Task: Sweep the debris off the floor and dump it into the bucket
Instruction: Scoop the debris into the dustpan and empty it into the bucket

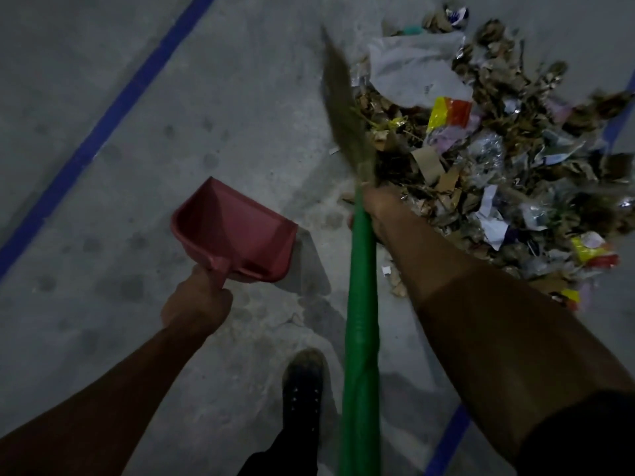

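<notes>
The left hand [196, 304] curls tight around the handle of the red dustpan [237, 231] and holds it up off the floor [103, 235]. The right hand [376, 209] wraps around the green broom [360, 304], near its brush. The trash pile [498, 159] lies just past the right hand, touching the brush. The dustpan is well to its left.

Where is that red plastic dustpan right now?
In the head view the red plastic dustpan sits left of centre, held by its handle in the left hand, left of the green broom handle.
</notes>
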Demonstrator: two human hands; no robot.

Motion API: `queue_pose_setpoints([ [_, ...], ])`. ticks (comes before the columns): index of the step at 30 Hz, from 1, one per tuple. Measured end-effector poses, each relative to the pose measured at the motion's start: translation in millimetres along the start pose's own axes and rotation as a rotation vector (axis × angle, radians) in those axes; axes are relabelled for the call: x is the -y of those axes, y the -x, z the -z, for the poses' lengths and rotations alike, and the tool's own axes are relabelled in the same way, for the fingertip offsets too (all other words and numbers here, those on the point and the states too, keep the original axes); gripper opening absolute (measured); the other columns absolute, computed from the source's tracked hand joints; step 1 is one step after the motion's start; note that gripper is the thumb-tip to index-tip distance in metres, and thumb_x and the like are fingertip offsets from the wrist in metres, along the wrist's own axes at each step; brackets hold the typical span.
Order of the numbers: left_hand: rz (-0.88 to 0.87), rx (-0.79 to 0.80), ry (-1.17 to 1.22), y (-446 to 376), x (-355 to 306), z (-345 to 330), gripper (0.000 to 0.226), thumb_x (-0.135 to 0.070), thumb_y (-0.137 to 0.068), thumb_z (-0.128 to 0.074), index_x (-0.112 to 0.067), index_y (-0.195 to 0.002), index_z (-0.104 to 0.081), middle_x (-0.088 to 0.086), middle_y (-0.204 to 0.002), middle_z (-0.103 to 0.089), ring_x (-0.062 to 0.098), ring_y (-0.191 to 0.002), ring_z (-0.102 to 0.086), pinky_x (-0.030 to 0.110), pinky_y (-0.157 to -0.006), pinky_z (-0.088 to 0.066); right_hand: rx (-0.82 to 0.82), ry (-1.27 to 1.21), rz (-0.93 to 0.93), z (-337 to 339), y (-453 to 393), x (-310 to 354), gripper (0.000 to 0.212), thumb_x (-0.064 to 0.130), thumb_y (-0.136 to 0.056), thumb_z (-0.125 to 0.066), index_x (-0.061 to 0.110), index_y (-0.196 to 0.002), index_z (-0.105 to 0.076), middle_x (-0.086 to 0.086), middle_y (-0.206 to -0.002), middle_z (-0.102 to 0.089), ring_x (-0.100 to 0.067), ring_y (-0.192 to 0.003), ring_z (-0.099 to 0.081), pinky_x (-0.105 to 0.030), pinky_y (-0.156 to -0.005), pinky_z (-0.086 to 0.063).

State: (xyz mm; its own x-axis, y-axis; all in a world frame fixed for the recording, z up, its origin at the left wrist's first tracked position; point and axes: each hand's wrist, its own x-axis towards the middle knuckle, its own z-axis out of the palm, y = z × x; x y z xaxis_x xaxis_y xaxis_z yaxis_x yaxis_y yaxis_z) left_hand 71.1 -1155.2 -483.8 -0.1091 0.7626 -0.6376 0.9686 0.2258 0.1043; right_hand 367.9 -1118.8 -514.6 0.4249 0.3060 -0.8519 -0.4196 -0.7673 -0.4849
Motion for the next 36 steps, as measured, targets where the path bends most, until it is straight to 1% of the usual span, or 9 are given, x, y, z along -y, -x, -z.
queue_pose_setpoints([
  [2,-0.012,-0.002,0.007,-2,-1,-2,0.042,-0.022,-0.081,-0.059,-0.011,-0.12,-0.049,0.018,-0.113,-0.06,0.039,-0.101,-0.06,0.038,-0.076,-0.045,-0.075,-0.069,-0.076,26,-12,-3,0.036,0.02,-0.096,-0.06,0.001,-0.126,-0.05,-0.024,-0.117,-0.06,-0.039,-0.087,-0.069,-0.044,-0.063,-0.06],
  [6,-0.015,-0.007,0.001,0,-4,-5,0.043,-0.023,-0.08,-0.059,-0.015,-0.121,-0.049,0.017,-0.111,-0.062,0.039,-0.1,-0.06,0.035,-0.073,-0.042,-0.203,-0.096,-0.059,71,-17,-19,0.037,0.024,-0.098,-0.057,0.0,-0.125,-0.049,-0.022,-0.101,-0.06,-0.028,-0.061,-0.062,-0.029,-0.038,-0.051],
  [11,-0.066,-0.012,-0.027,8,-13,-6,0.039,-0.022,-0.083,-0.058,-0.015,-0.121,-0.05,0.016,-0.115,-0.061,0.039,-0.1,-0.06,0.034,-0.07,-0.038,-0.24,-0.186,-0.093,109,-19,-37,0.05,0.03,-0.098,-0.056,0.001,-0.137,-0.043,-0.026,-0.118,-0.055,-0.031,-0.077,-0.06,-0.038,-0.054,-0.055],
  [17,-0.11,0.018,-0.012,17,-24,-7,0.039,-0.02,-0.082,-0.058,-0.014,-0.119,-0.05,0.015,-0.112,-0.061,0.037,-0.098,-0.06,0.035,-0.072,-0.042,-0.302,-0.204,-0.058,149,-2,-55,0.049,0.028,-0.099,-0.055,-0.006,-0.133,-0.046,-0.027,-0.113,-0.056,-0.031,-0.08,-0.058,-0.042,-0.063,-0.055],
  [22,-0.112,0.034,-0.02,32,-30,-8,0.042,-0.021,-0.082,-0.058,-0.014,-0.123,-0.047,0.017,-0.11,-0.062,0.038,-0.097,-0.06,0.035,-0.072,-0.039,-0.238,-0.231,-0.016,161,52,-61,0.03,0.024,-0.101,-0.051,-0.005,-0.109,-0.056,-0.02,-0.081,-0.055,-0.023,-0.049,-0.053,-0.027,-0.038,-0.046],
  [25,-0.109,0.053,-0.043,44,-30,-7,0.044,-0.021,-0.081,-0.058,-0.014,-0.123,-0.047,0.016,-0.111,-0.062,0.037,-0.098,-0.06,0.034,-0.072,-0.039,-0.174,-0.074,-0.007,171,90,-70,0.029,0.025,-0.1,-0.053,-0.002,-0.093,-0.058,-0.019,-0.065,-0.052,-0.022,-0.037,-0.053,-0.027,-0.036,-0.045],
  [27,-0.102,0.062,-0.058,54,-31,-6,0.044,-0.022,-0.082,-0.057,-0.013,-0.123,-0.046,0.017,-0.112,-0.062,0.037,-0.099,-0.06,0.034,-0.073,-0.04,-0.195,0.103,0.044,184,114,-82,0.021,0.024,-0.097,-0.059,0.003,-0.099,-0.061,-0.019,-0.068,-0.055,-0.028,-0.048,-0.058,-0.035,-0.046,-0.051],
  [31,-0.126,0.124,-0.049,77,-35,-4,0.044,-0.022,-0.084,-0.056,-0.011,-0.125,-0.046,0.018,-0.114,-0.063,0.036,-0.103,-0.059,0.036,-0.079,-0.043,-0.309,0.676,0.242,220,158,-105,0.029,0.029,-0.087,-0.069,0.018,-0.112,-0.063,-0.007,-0.088,-0.063,-0.025,-0.077,-0.06,-0.034,-0.068,-0.048],
  [36,-0.154,0.124,-0.071,115,-53,-8,0.043,-0.022,-0.083,-0.058,-0.009,-0.124,-0.052,0.019,-0.117,-0.062,0.037,-0.107,-0.058,0.04,-0.087,-0.046,-0.36,0.871,0.248,264,200,-129,0.057,0.031,-0.085,-0.069,0.028,-0.139,-0.049,-0.01,-0.119,-0.063,-0.032,-0.102,-0.059,-0.036,-0.079,-0.044],
])
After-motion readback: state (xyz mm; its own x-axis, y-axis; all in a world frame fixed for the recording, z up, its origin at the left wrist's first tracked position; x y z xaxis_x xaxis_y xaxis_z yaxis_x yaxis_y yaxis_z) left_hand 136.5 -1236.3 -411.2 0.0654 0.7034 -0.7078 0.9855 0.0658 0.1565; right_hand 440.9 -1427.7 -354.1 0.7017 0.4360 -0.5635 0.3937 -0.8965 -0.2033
